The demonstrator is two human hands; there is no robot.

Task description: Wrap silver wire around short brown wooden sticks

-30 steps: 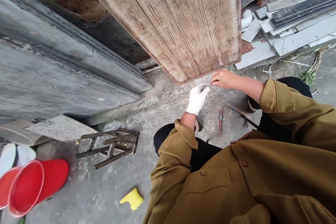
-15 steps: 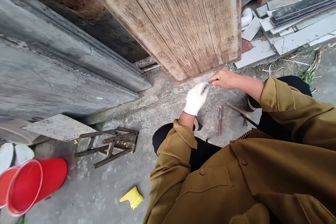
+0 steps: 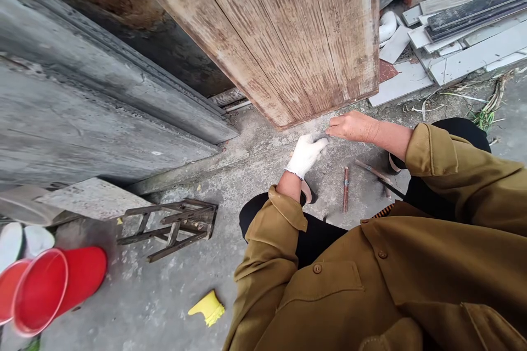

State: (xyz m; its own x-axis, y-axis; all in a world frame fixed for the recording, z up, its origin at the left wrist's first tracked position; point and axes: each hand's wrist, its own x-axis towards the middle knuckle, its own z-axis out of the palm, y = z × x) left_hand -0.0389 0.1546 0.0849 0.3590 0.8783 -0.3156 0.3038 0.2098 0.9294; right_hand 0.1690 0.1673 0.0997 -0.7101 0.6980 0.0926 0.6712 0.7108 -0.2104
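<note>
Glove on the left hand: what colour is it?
The glove is mostly white, seen best in the head view.

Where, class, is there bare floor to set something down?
Bare concrete lies between the red bucket, wooden frame and yellow object. Crowded: near the right hand, where sticks lie, and upper right, under stacked boards.

One view, head-worn: looked forward and steeply down over the wearer's brown shirt [image 3: 329, 307], which filled lower right. Fairly near; left hand [image 3: 307, 154] and right hand [image 3: 352, 126] sat around mid-frame. Wide coverage, took in wooden panel [image 3: 288, 27] at top centre, red bucket [image 3: 86, 274] lower left.
</note>
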